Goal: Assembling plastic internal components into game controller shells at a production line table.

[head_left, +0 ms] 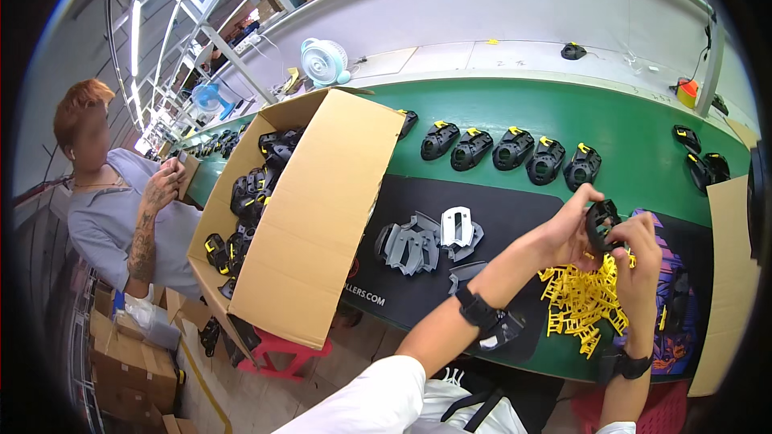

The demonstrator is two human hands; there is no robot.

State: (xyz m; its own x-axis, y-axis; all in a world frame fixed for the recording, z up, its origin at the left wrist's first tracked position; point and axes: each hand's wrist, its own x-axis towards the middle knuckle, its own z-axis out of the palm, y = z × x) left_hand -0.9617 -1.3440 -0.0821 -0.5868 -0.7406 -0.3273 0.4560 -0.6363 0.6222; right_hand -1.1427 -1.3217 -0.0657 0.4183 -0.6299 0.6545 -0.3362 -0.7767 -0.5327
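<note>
Between my two hands is a black plastic shell (601, 225), held up above the bench. My left hand (569, 229) grips it from the left, fingers wrapped round its side. The fingers of my right hand (640, 251) press on its right and lower edge. Yellow shows close to the fingers; whether a clip is in them I cannot tell. Just below lies a loose heap of yellow plastic clips (585, 297). Beyond my hands, a row of black shells with yellow clips (513, 149) stands on the green bench top (482, 104).
Grey curved plastic pieces (408, 245) and a white one (457, 227) lie on the black mat (418, 193). An open cardboard box (314, 217) full of black shells stands left. More shells (708, 169) and a cardboard panel (720, 289) are right. A person (137, 201) is far left.
</note>
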